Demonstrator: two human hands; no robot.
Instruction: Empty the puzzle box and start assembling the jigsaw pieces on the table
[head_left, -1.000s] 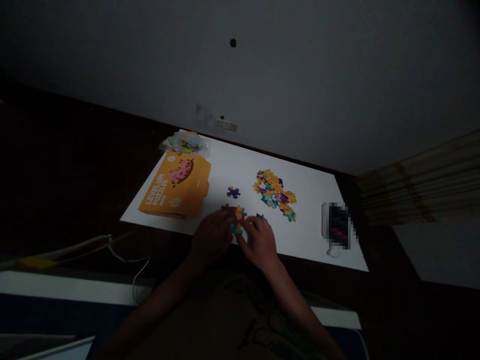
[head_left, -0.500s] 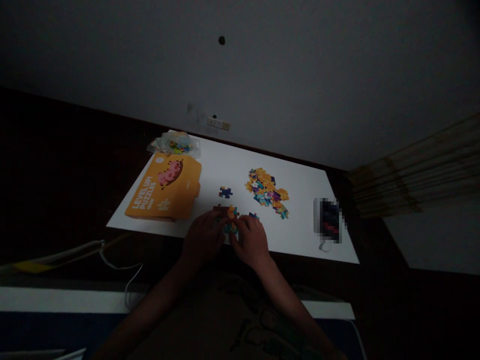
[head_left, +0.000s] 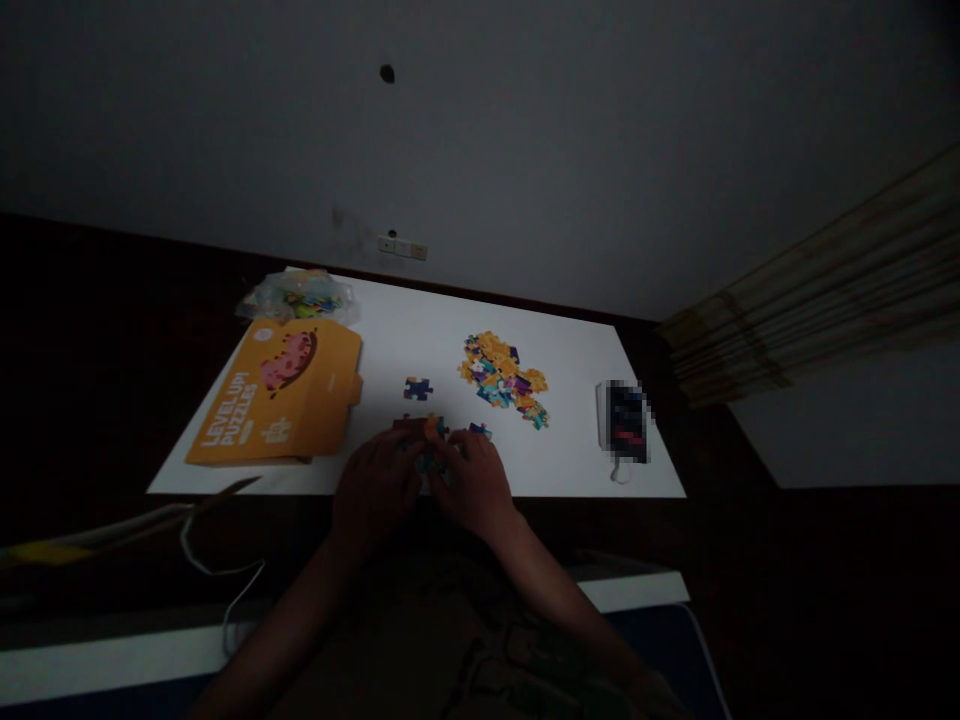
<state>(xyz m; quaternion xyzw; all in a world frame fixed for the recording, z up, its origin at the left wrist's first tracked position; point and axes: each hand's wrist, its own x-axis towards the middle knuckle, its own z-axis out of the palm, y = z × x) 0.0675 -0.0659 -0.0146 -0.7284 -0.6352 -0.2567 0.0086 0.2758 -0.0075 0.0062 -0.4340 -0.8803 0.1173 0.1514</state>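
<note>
At the table's near edge, my left hand [head_left: 377, 487] and my right hand [head_left: 474, 482] meet over a small cluster of jigsaw puzzle pieces [head_left: 420, 425], coloured brown, orange and teal. The fingers of both hands are bent and pressed onto these pieces from either side, hiding part of them. Just beyond the cluster lies a single dark blue puzzle piece [head_left: 418, 388]. Another bluish puzzle piece [head_left: 480, 431] shows right beside my right fingers. Farther off to the right is a loose pile of puzzle pieces [head_left: 496, 372], mostly yellow, with teal and purple ones.
An orange puzzle box [head_left: 300, 400] lies on the left of the white table [head_left: 570, 440]. Behind it is a clear plastic bag [head_left: 307, 298] with colourful pieces. A blurred-out dark device [head_left: 627, 422] lies on the right. A wall with sockets [head_left: 403, 247] stands behind.
The view has swung to the right, so everything appears farther left. Both hands stay on the same cluster, with the fingers only slightly shifted.
</note>
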